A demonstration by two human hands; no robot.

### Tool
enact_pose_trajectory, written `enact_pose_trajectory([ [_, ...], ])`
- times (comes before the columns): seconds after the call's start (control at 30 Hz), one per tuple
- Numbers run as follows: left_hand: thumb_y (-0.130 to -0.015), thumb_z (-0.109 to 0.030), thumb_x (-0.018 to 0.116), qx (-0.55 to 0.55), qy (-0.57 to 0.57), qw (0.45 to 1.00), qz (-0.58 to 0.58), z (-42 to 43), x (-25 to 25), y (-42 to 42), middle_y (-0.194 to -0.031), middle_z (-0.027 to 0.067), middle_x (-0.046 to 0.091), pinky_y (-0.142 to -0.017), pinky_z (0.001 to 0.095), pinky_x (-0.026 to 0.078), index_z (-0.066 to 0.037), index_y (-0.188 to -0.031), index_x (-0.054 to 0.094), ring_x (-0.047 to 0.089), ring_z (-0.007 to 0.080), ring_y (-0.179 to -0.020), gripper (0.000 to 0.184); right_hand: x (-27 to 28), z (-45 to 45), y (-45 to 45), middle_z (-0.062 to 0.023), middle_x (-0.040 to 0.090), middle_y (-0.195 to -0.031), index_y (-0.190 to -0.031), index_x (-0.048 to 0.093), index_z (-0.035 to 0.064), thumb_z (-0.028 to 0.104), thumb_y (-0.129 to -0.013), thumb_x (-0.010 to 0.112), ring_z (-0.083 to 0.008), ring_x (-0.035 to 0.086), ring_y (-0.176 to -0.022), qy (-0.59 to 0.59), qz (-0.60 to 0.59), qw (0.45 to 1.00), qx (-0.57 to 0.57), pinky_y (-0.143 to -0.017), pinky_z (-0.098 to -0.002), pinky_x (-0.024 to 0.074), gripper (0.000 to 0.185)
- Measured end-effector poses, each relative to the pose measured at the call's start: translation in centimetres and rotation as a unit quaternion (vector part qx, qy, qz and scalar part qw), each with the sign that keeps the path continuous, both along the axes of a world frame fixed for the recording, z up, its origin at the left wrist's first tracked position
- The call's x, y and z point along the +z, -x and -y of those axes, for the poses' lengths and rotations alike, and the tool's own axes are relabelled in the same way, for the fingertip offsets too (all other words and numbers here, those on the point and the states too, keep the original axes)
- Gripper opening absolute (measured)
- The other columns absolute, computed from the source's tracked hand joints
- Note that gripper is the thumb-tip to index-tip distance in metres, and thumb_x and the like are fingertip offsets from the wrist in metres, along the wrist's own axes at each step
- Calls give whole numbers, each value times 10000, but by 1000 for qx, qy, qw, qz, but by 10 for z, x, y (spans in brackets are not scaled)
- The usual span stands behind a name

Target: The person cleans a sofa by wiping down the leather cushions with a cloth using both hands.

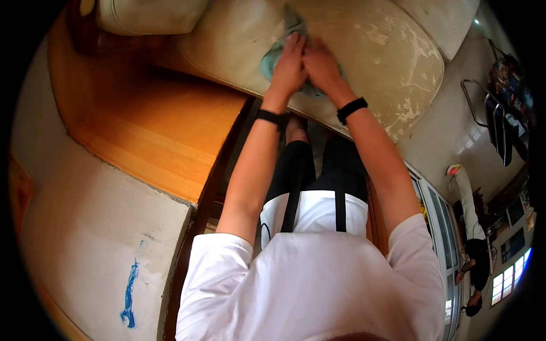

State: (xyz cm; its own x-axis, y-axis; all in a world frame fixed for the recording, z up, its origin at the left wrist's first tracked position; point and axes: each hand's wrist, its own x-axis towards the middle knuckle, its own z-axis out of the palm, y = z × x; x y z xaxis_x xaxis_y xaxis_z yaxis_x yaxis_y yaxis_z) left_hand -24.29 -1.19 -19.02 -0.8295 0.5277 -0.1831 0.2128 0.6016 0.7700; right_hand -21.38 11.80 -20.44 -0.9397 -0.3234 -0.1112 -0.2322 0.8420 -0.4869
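A pale green cloth (272, 61) lies bunched on the worn cream leather seat cushion (239, 42), its twisted end pointing away from me. My left hand (290, 65) presses down on the cloth with its fingers closed over it. Right beside it, touching it, my right hand (321, 65) is on the cloth too, slightly smeared by motion. Much of the cloth is hidden beneath both hands. A black band circles each wrist.
Orange-brown wooden boards (165, 125) adjoin the cushion at left, beside a pale slab (108, 227) with a blue smear. Peeling patches mark the cushion's right side. A metal-framed chair (497, 122) and another person (476, 256) are at far right.
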Motion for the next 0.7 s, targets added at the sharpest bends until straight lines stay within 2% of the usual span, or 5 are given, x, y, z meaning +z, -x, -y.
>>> enact_pose_trajectory([
  [0.07, -802, 5, 567, -1, 13, 1000, -14, -13, -11, 10, -1513, 246, 390, -1141, 442, 354, -12, -1449, 429, 345, 413, -1419, 662, -1, -8, 4, -123, 684, -1079, -1033, 699, 70, 126, -838, 603, -258, 614, -1108, 6, -79, 992, -100, -1101, -465, 362, 225],
  [0.23, -877, 17, 521, 20, 71, 997, 0, 20, 8, -12, -1485, 258, 415, -1098, 440, 401, 7, -1394, 471, 399, 420, -1379, 519, -43, 46, -32, -232, 616, -1144, -1143, 605, -35, 73, -909, 487, -414, 596, -1088, 176, 83, 954, -230, -891, -472, 515, 283],
  [0.37, -863, 10, 539, 69, 178, 977, 90, 70, 24, -61, -1507, 305, 357, -1101, 477, 381, 33, -1443, 407, 391, 463, -1368, 595, -15, 91, -60, -195, 633, -1208, -1127, 644, -41, 97, -885, 530, -349, 571, -1166, 243, 36, 963, -113, -1090, -427, 420, 301],
  [0.5, -835, 13, 562, 81, 210, 969, 98, 91, 24, -76, -1497, 286, 367, -1097, 481, 387, 14, -1475, 370, 392, 467, -1362, 668, -25, 99, -59, -90, 673, -1105, -991, 708, 31, 125, -822, 585, -290, 584, -1144, 151, -13, 985, 85, -1062, -392, 441, 229],
  [0.7, -804, 11, 563, 38, 88, 995, -7, 33, 16, -20, -1536, 233, 351, -1142, 494, 341, -10, -1504, 335, 349, 429, -1404, 736, 7, -8, 18, -155, 669, -1098, -1073, 683, 45, 38, -765, 607, -345, 602, -1091, 43, 10, 999, 4, -978, -442, 479, 318],
])
